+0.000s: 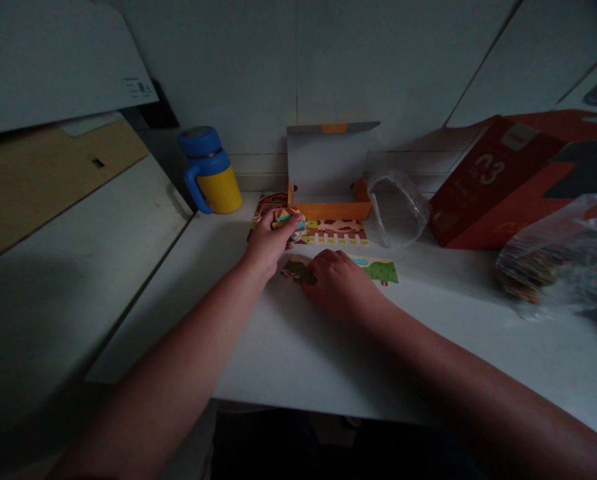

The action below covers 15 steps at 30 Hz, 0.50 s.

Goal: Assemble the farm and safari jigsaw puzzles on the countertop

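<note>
My left hand (271, 237) is closed around a small stack of colourful printed cardboard pieces (283, 216), raised a little above the table. My right hand (336, 280) is lower and to the right, its fingers bent and pressed together at the edge of a dark green printed cardboard piece (298, 271) lying flat. The hand covers part of that piece. Beyond its knuckles, a light green printed piece (382, 271) shows on the table. Behind both hands lies a farm picture (338, 233) with a white fence, partly hidden by my left hand.
An orange box (328, 211) with its lid up stands behind the picture. Right of it are a clear plastic piece (403, 210), a red box (478, 180) and a filled plastic bag (558, 267). A blue and yellow mug (221, 187) stands left, near stacked boards (53, 187).
</note>
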Each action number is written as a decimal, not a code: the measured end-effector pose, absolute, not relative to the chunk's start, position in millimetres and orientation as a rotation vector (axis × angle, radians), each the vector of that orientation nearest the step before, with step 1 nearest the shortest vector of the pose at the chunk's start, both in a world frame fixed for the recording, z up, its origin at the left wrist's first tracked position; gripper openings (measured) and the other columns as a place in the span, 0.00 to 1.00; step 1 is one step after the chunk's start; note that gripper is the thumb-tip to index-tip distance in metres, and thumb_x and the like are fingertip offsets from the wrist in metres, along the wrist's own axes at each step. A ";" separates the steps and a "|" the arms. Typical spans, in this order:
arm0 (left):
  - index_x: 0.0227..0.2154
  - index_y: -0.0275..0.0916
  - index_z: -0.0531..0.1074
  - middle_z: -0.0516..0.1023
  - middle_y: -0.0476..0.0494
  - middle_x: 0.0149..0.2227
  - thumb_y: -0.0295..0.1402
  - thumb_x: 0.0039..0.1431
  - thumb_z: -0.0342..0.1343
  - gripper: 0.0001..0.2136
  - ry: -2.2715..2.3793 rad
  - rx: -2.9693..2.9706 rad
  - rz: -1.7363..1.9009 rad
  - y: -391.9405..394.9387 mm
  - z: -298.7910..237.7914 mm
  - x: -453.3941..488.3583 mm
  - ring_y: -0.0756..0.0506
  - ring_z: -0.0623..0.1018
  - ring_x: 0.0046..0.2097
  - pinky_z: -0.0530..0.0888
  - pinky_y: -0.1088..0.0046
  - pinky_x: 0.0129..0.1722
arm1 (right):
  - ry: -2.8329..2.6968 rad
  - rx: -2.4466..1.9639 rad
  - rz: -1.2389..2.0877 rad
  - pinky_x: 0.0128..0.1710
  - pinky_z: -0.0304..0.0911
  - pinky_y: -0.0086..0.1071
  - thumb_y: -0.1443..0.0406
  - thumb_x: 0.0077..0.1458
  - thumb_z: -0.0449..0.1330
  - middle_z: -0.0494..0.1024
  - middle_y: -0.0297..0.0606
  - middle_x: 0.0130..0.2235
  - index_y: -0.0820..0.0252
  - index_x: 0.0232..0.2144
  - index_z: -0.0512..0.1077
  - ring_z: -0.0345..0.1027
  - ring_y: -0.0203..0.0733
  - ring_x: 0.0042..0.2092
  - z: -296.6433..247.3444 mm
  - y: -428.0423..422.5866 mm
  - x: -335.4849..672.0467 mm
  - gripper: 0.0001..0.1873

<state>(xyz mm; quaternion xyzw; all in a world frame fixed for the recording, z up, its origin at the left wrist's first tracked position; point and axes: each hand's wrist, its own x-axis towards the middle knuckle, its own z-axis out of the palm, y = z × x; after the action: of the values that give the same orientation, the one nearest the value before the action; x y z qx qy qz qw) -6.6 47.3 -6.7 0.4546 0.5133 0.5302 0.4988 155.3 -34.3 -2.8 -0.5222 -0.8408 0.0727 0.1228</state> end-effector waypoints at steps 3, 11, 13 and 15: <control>0.47 0.46 0.75 0.83 0.43 0.47 0.44 0.51 0.72 0.21 1.199 1.067 1.263 44.9 -3.3 -5.5 0.46 0.83 0.40 0.75 0.76 0.28 | -2.532 -1.333 0.291 0.53 0.68 0.41 0.63 0.61 0.65 0.82 0.45 0.47 0.58 0.42 0.79 0.74 0.51 0.50 -1.0 -26.8 158.6 0.08; 0.45 0.44 0.73 0.81 0.45 0.46 0.42 0.49 0.74 0.23 1.051 1.061 1.287 41.5 -1.8 -1.7 0.45 0.82 0.41 0.81 0.72 0.32 | -2.546 -1.014 0.410 0.53 0.68 0.37 0.70 0.62 0.65 0.84 0.42 0.46 0.58 0.44 0.81 0.76 0.47 0.49 0.1 -11.4 168.7 0.08; 0.44 0.42 0.73 0.81 0.44 0.46 0.42 0.49 0.74 0.23 1.031 1.081 1.315 43.2 -3.9 -1.6 0.45 0.82 0.41 0.81 0.72 0.33 | -2.484 -1.003 0.385 0.51 0.68 0.38 0.69 0.62 0.66 0.84 0.41 0.43 0.58 0.40 0.81 0.76 0.47 0.46 1.6 -7.4 175.4 0.05; 0.45 0.42 0.73 0.81 0.43 0.47 0.43 0.51 0.73 0.22 1.022 1.135 1.329 45.1 -6.9 -2.0 0.46 0.82 0.42 0.81 0.71 0.36 | -2.364 -1.084 0.323 0.49 0.69 0.40 0.68 0.63 0.65 0.83 0.42 0.41 0.59 0.39 0.79 0.75 0.47 0.44 4.5 -4.3 184.0 0.03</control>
<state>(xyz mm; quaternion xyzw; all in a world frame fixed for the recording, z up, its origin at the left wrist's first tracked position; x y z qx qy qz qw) -2.0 45.1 -6.9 0.4755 0.4281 0.5565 0.5301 184.0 -4.3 4.5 -0.3996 -0.8716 0.1193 0.2576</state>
